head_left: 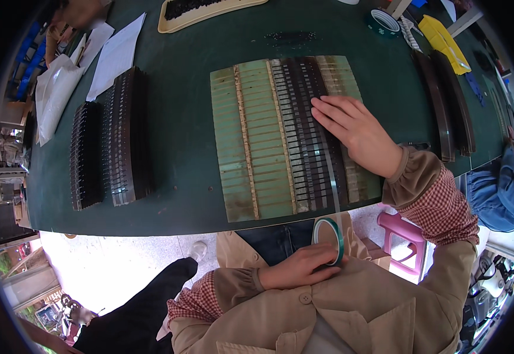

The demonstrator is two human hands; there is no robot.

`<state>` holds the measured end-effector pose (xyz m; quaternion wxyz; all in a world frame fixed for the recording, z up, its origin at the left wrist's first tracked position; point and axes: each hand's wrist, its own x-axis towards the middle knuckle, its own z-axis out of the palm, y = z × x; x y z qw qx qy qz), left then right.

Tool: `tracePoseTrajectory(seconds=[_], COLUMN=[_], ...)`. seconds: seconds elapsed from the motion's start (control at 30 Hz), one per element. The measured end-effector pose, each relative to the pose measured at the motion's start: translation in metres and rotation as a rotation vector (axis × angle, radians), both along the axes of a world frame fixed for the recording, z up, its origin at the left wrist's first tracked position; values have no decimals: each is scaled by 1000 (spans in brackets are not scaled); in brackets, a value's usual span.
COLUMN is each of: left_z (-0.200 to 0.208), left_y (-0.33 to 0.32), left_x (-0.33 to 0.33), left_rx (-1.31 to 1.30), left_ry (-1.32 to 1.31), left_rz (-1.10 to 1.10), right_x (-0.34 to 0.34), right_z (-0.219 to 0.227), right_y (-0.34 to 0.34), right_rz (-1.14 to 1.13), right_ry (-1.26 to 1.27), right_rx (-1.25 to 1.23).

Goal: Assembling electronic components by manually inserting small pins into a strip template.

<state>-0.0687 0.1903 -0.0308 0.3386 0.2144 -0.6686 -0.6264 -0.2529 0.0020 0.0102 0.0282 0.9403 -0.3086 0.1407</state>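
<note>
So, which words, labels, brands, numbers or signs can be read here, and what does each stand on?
None can be read.
White sheet: any print is too small and blurred to make out.
Held tape roll: no legible marking.
Green board: no legible lettering.

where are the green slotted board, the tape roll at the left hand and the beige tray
Green slotted board [259,141]: head view, bare surface left of centre.
Tape roll [340,241]: head view, green outer edge.
Beige tray [192,21]: head view, near rim.
</note>
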Motion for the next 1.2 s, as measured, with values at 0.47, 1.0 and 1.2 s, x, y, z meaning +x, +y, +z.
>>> tracePoseTrajectory(seconds=[0.47,1.0,1.2], left_z=[-2,0,-2], left_y=[1,0,1], left_x=[1,-1,0], left_rx=[28,2,45], left_ry=[-14,-4,10], left_rz=[-36,-31,-34], right_x=[-5,-12,-2], right_z=[27,16,9], right_y=[6,33,55], right_rz=[35,11,42], right_ry=[-19,54,118], right_rx=[81,26,58])
